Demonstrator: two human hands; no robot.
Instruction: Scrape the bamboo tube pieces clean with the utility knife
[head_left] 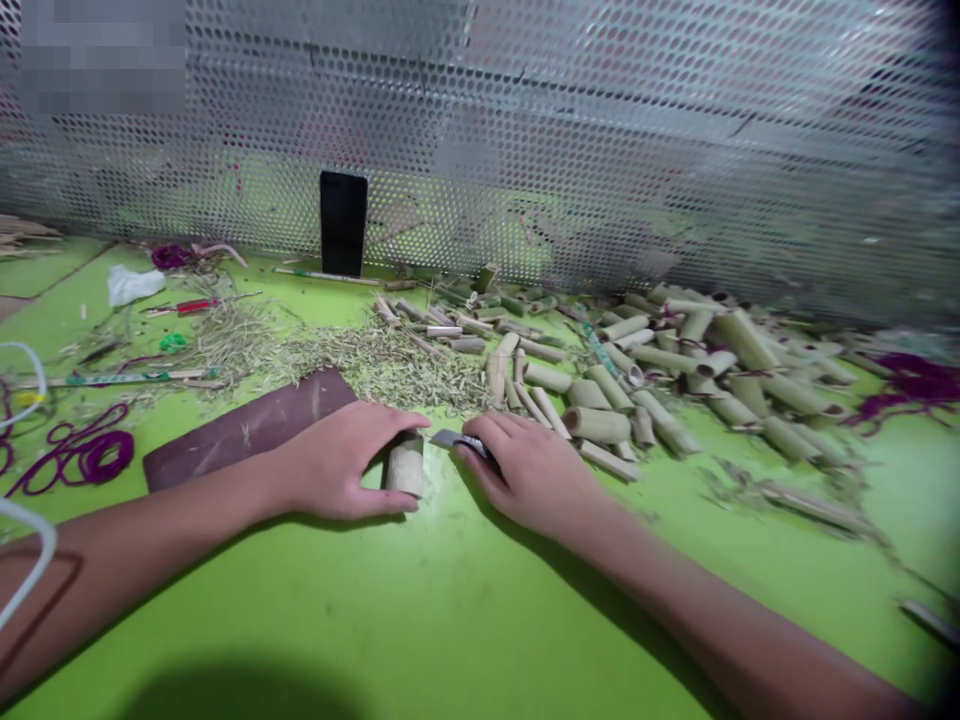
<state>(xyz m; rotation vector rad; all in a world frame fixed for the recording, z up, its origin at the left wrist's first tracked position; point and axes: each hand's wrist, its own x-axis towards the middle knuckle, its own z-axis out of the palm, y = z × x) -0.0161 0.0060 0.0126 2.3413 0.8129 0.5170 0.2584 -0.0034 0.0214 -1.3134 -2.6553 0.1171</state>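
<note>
My left hand (337, 460) grips a short piece of bamboo tube (406, 465) on the green table, with the thumb at its near end and the fingers at its far end. In my right hand (540, 475) is a utility knife (477, 445), its blade pointing left at the bamboo piece with a small gap between them. A dark brown sheet (247, 430), perhaps sandpaper, lies beyond my left wrist and is partly covered by that hand. Bamboo shavings (397, 365) are heaped just past both hands.
Cut bamboo tubes (697, 350) are piled at the back right. A black phone (343, 223) leans on the perforated metal screen (480, 130). To the left are purple cord (112, 455), a red-handled tool (196, 306), a white crumpled wad (135, 285) and a white cable (37, 560).
</note>
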